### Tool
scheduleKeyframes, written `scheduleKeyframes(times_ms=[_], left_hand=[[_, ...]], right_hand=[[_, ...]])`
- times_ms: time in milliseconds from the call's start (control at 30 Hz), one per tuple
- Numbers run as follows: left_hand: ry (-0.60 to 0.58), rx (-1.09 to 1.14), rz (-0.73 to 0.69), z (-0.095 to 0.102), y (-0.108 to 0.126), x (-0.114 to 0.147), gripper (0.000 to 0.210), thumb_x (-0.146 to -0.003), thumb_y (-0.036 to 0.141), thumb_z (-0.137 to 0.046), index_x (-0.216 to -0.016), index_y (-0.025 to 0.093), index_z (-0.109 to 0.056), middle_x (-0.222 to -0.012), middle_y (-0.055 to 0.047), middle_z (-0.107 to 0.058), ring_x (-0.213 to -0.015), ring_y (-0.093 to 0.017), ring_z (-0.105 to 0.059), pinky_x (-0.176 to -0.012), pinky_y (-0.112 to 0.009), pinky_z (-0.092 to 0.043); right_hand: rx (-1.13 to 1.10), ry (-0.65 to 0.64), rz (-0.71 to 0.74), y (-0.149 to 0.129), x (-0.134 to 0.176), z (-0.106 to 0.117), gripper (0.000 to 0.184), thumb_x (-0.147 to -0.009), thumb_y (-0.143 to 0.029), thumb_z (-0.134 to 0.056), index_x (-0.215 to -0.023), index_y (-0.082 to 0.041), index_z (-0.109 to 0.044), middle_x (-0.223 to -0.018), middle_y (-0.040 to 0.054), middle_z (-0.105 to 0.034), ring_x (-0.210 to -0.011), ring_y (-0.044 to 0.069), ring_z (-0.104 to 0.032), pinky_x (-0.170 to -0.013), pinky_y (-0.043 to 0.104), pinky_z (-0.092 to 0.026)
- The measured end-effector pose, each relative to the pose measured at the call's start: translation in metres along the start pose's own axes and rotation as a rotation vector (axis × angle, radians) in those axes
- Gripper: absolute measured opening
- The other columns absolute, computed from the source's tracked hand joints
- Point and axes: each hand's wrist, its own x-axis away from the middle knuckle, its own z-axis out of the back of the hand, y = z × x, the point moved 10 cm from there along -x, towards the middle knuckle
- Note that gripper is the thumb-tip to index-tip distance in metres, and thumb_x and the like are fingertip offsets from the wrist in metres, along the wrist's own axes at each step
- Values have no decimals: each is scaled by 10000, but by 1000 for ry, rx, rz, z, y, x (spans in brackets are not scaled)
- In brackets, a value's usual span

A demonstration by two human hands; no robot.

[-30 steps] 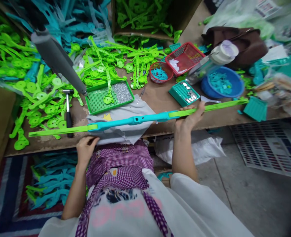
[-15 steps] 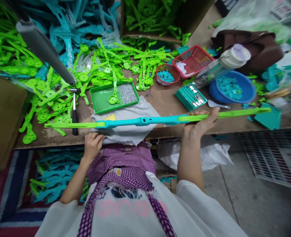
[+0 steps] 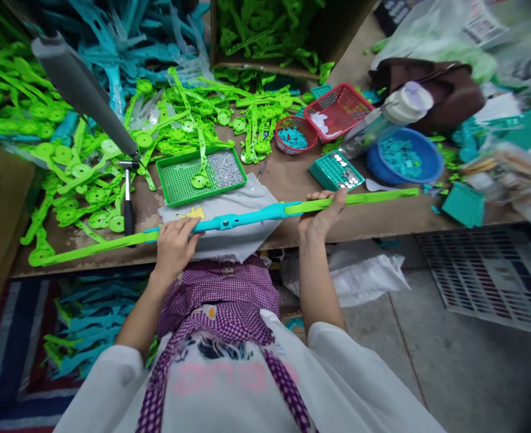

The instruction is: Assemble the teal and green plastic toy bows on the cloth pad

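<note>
A long plastic piece (image 3: pixel 258 214) with a blue middle section and a green arm at either end stretches across my front, just above the table edge. My right hand (image 3: pixel 319 219) grips its right green arm from below, the thumb over the near side. At the left joint my left hand (image 3: pixel 175 246) has its fingers closed over the blue section; the fingertips are partly hidden. Beneath the piece lies a pale cloth (image 3: pixel 247 237). On the cloth's far side sits a green tray (image 3: pixel 179 183) with small metal pins and a green arm lying across it.
A hammer (image 3: pixel 128 213) lies left of the tray under a grey post (image 3: pixel 87 90). Green arms (image 3: pixel 134 138) are heaped behind. To the right stand red baskets (image 3: pixel 346 111), a teal block (image 3: pixel 331 171) with metal pieces, a blue bowl (image 3: pixel 432 165) and a clear jar (image 3: pixel 373 129).
The long piece has shifted left and its left end has dipped. My left hand has come up from the cloth onto it. My right hand has moved left with the piece.
</note>
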Motion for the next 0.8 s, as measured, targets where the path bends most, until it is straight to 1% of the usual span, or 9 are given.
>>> scheduleKeyframes(times_ms=[67, 167, 200, 267, 333, 433, 533, 633, 800], left_hand=[[-54, -14, 40, -11, -8, -2, 246, -942, 337, -575, -1140, 223, -668, -1080, -92, -727, -995, -253, -660, -866, -391, -450], [-113, -28, 87, -17, -14, -1, 230, -923, 313, -599, -1114, 217, -685, -1074, -94, -727, -973, -264, -656, -841, -402, -443], [-133, -25, 97, -19, -14, 0, 232, -919, 302, -602, -1118, 217, -686, -1078, -95, -725, -970, -264, -653, -842, -404, -443], [-173, -13, 116, -21, -15, -2, 238, -915, 284, -604, -1130, 220, -683, -1095, -91, -720, -982, -262, -647, -857, -402, -442], [-199, -10, 137, -23, -17, -4, 238, -914, 273, -603, -1134, 221, -678, -1100, -83, -719, -991, -259, -642, -871, -395, -442], [-221, -13, 166, -24, -19, -7, 241, -913, 265, -606, -1140, 217, -673, -1093, -78, -718, -986, -257, -640, -881, -391, -443], [-229, 1, 175, -24, -18, -7, 244, -906, 253, -614, -1137, 207, -677, -1097, -83, -716, -982, -256, -640, -883, -395, -447], [-223, 17, 179, -23, -17, -6, 240, -902, 253, -614, -1127, 217, -686, -1087, -83, -718, -977, -256, -642, -883, -402, -449], [-192, 39, 173, -22, -18, -2, 241, -904, 262, -601, -1127, 236, -688, -1082, -82, -722, -975, -250, -644, -880, -404, -452]], right_hand=[[119, -103, -77, 16, -2, 3, 472, -712, -661, -652, -739, -227, -466, -663, -83, -506, -639, 91, -577, -690, 253, -521], [513, -259, -143, 30, 7, 27, 482, -612, -612, -767, -772, -196, -584, -706, -39, -617, -691, 142, -599, -717, 305, -519], [665, -274, -95, 25, 12, 37, 455, -624, -588, -776, -756, -184, -613, -693, -18, -631, -687, 159, -596, -731, 327, -516], [871, -212, 128, -3, 27, 48, 388, -747, -566, -703, -740, -182, -649, -677, 19, -647, -672, 183, -594, -765, 367, -510], [916, -304, 385, -27, 53, 26, 330, -860, -513, -615, -835, -195, -702, -796, 71, -707, -763, 212, -640, -824, 392, -501], [913, -775, 655, -25, 107, -47, 292, -926, -423, -570, -1111, -246, -710, -1102, 96, -733, -1084, 245, -653, -987, 422, -434], [923, -1101, 762, -6, 135, -93, 318, -976, -370, -501, -1235, -275, -659, -1142, 65, -735, -1094, 211, -658, -1030, 412, -385], [849, -1223, 777, 5, 137, -104, 338, -1006, -359, -433, -1253, -272, -646, -1096, 56, -744, -997, 184, -672, -975, 377, -404], [860, -1299, 686, 20, 135, -93, 370, -1006, -407, -403, -1228, -259, -659, -1113, 75, -729, -1024, 208, -651, -952, 388, -400]])
